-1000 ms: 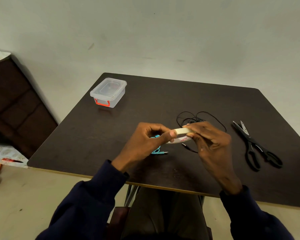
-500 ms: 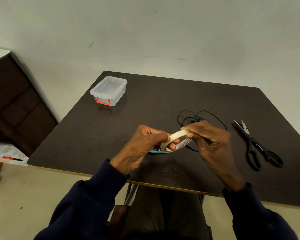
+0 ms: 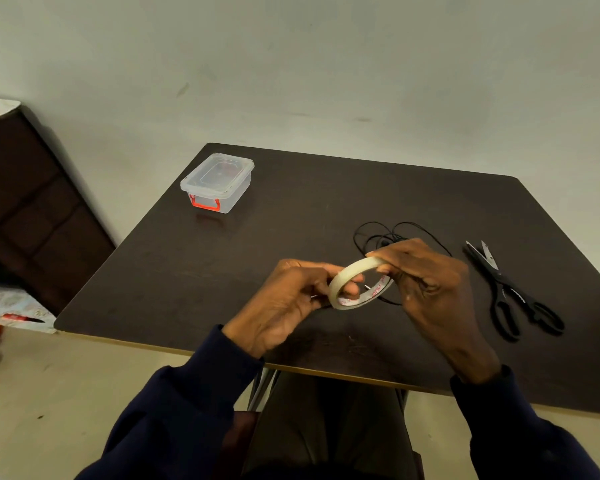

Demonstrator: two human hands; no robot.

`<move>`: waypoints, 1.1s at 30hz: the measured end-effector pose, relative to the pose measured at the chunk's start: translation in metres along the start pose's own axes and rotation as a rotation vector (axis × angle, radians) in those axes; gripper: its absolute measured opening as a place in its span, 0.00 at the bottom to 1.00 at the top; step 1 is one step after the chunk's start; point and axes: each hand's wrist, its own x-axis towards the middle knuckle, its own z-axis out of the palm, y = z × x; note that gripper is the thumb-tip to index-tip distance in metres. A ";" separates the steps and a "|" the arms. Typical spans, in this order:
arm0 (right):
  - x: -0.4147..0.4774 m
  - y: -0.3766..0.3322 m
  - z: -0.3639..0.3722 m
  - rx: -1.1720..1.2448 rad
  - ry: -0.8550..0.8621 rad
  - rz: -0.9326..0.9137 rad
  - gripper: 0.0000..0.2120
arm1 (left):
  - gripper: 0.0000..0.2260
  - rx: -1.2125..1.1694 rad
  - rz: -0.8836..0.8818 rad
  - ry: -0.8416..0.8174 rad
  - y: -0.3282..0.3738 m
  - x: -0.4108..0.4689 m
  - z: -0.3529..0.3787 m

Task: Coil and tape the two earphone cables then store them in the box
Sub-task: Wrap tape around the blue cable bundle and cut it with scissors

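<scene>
Both hands hold a cream roll of tape (image 3: 354, 271) above the dark table (image 3: 291, 220). My left hand (image 3: 291, 299) grips its left side, fingers through the ring. My right hand (image 3: 426, 282) pinches the roll's upper right edge. A loose black earphone cable (image 3: 378, 233) lies on the table just behind my right hand, partly hidden by it. The blue earphone cable is hidden behind my left hand. A clear plastic box (image 3: 219, 181) with a shut lid and red clasp stands at the table's far left.
Black scissors (image 3: 513, 292) lie on the table to the right of my right hand. A dark wooden cabinet (image 3: 32, 209) stands left of the table. The table's near edge (image 3: 326, 372) runs just above my lap.
The tape roll has tilted up so its ring faces me, and my left fingers have slipped through it. The blue cable, seen before under my left hand, is now hidden.
</scene>
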 end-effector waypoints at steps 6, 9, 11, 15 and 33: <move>-0.003 0.006 -0.004 0.246 -0.010 0.221 0.09 | 0.16 0.120 0.279 -0.088 0.000 -0.005 -0.010; -0.004 0.006 -0.004 0.383 -0.083 0.307 0.09 | 0.15 0.249 0.366 -0.075 0.003 -0.003 -0.012; -0.006 0.005 -0.002 0.449 -0.128 0.364 0.10 | 0.14 0.333 0.393 -0.069 0.007 -0.002 -0.014; -0.006 0.004 0.000 0.597 -0.167 0.492 0.12 | 0.09 0.420 0.436 -0.059 0.013 0.003 -0.018; -0.014 0.011 -0.003 0.534 -0.240 0.782 0.09 | 0.05 0.130 0.506 0.188 -0.006 0.019 -0.009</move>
